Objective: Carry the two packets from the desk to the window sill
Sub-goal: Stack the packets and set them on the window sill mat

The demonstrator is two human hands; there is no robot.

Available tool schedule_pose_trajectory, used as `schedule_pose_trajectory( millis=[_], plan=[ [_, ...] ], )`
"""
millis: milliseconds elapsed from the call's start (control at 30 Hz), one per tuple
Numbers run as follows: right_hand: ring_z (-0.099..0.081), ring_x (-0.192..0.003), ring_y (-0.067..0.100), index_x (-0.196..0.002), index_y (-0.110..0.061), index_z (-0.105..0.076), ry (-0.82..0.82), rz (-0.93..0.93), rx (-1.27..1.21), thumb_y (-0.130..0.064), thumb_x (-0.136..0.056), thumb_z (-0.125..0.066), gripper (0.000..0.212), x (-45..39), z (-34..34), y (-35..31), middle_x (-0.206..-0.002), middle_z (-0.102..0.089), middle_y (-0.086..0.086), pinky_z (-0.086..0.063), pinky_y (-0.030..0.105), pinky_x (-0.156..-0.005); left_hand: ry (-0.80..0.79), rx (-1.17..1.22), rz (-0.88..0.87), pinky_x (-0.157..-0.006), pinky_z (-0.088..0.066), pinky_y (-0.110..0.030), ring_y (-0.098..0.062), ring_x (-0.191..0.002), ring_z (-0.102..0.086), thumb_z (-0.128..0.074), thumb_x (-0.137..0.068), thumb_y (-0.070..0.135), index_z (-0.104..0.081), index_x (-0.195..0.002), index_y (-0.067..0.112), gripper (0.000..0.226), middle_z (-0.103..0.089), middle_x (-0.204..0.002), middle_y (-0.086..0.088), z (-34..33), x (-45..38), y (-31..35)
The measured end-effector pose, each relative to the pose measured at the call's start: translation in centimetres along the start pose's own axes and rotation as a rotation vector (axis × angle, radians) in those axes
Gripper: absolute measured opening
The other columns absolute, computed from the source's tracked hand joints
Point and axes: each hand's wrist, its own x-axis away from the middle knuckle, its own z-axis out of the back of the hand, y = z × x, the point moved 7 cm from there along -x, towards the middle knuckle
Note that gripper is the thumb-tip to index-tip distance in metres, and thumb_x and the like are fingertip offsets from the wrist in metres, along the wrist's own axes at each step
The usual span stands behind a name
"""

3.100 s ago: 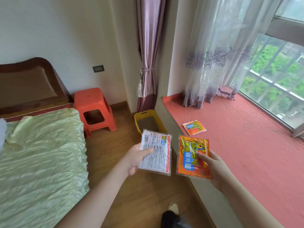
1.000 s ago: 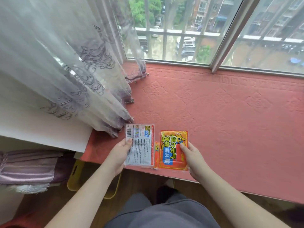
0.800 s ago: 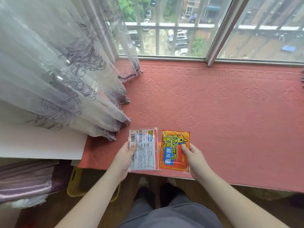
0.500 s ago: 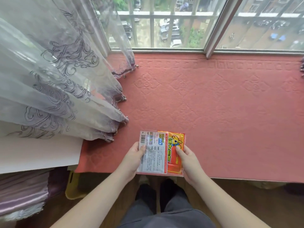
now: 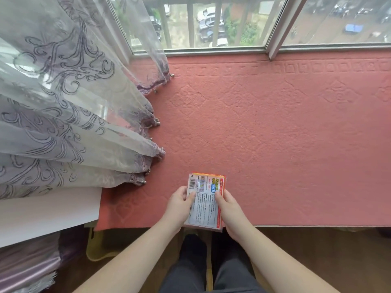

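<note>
The head view looks down on the window sill, where the two packets are held stacked at its near edge, well apart from the window-side edge and somewhat right of the curtain. The white packet lies on top, printed side up; of the orange packet beneath, only a thin strip along the far and right edges is seen. The left hand is closed on the stack's left edge, thumb on top, and the right hand is closed on its right edge in the same way, so both packets are pinched together between the two hands. Whether the stack rests fully on the sill or is held just above it cannot be told; its near end reaches, perhaps slightly overhangs, the sill's near edge. The long axis of the stack runs from the near edge toward the window, with the barcode end pointing to the glass. The carrying appears to be done; what is judged to be left is letting go and withdrawing both hands.
</note>
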Motion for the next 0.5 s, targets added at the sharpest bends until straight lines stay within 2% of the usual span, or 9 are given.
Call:
schedule_pose_trajectory(
  millis=[67, 133, 200, 267, 400, 500],
  plan=[
    [-0.075, -0.092, 0.011, -0.112, -0.025, -0.066, 0.115, -0.009, 0.054, -0.025, -0.104, -0.045, 0.022, -1.0, 0.8, 1.0, -0.106, -0.077, 0.001, -0.062, 0.034, -0.077, 0.034, -0.048, 0.016, -0.057, -0.06, -0.025, -0.008, -0.076, -0.078, -0.056, -0.101, 0.025, -0.064, -0.099, 0.02, 0.009, -0.079, -0.094, 0.001, 0.0, -1.0, -0.8],
    [-0.076, -0.083, 0.009, -0.11, -0.023, -0.067, 0.241, -0.031, 0.072, -0.024, -0.102, -0.049, 0.019, -1.8, 1.7, 2.0, -0.099, -0.077, -0.001, -0.06, 0.027, -0.063, 0.066, -0.102, 0.04, -0.057, -0.06, -0.026, -0.011, -0.077, -0.077, -0.057, -0.1, 0.026, -0.062, -0.096, 0.019, 0.01, -0.078, -0.093, 0.0, -0.1, -1.8, -1.7],
    [-0.074, -0.083, 0.01, -0.111, -0.021, -0.066, 0.346, -0.03, 0.11, -0.022, -0.1, -0.053, 0.017, -2.6, 2.5, 2.8, -0.099, -0.075, -0.003, -0.059, 0.025, -0.062, 0.081, -0.144, 0.066, -0.055, -0.059, -0.025, -0.011, -0.078, -0.076, -0.057, -0.101, 0.028, -0.062, -0.094, 0.019, 0.012, -0.077, -0.094, 0.0, -0.6, -2.7, -2.8],
    [-0.069, -0.08, 0.003, -0.108, -0.021, -0.066, 0.442, -0.017, 0.162, -0.021, -0.098, -0.057, 0.013, -3.3, 3.4, 3.4, -0.092, -0.072, -0.01, -0.053, 0.019, -0.058, 0.092, -0.187, 0.085, -0.054, -0.056, -0.024, -0.011, -0.079, -0.074, -0.051, -0.103, 0.029, -0.064, -0.096, 0.017, 0.019, -0.076, -0.094, -0.001, -1.1, -3.4, -3.8],
    [-0.068, -0.079, 0.004, -0.104, -0.02, -0.067, 0.507, -0.032, 0.197, -0.02, -0.096, -0.06, 0.011, -4.6, 4.0, 5.0, -0.088, -0.071, -0.01, -0.052, 0.021, -0.059, 0.135, -0.367, 0.058, -0.052, -0.04, -0.024, -0.014, -0.074, -0.063, -0.039, -0.106, 0.021, -0.065, -0.087, 0.008, 0.034, -0.072, -0.097, -0.013, -1.6, -4.6, -5.4],
    [-0.069, -0.076, 0.004, -0.099, -0.021, -0.068, 0.521, -0.047, 0.255, -0.022, -0.094, -0.062, 0.008, -5.3, 4.1, 6.1, -0.084, -0.071, -0.01, -0.055, 0.024, -0.06, 0.179, -0.431, 0.059, -0.068, -0.044, -0.03, -0.025, -0.092, -0.064, -0.039, -0.106, 0.018, -0.068, -0.095, 0.005, 0.033, -0.068, -0.107, -0.017, -1.3, -5.1, -6.1]
  ],
)
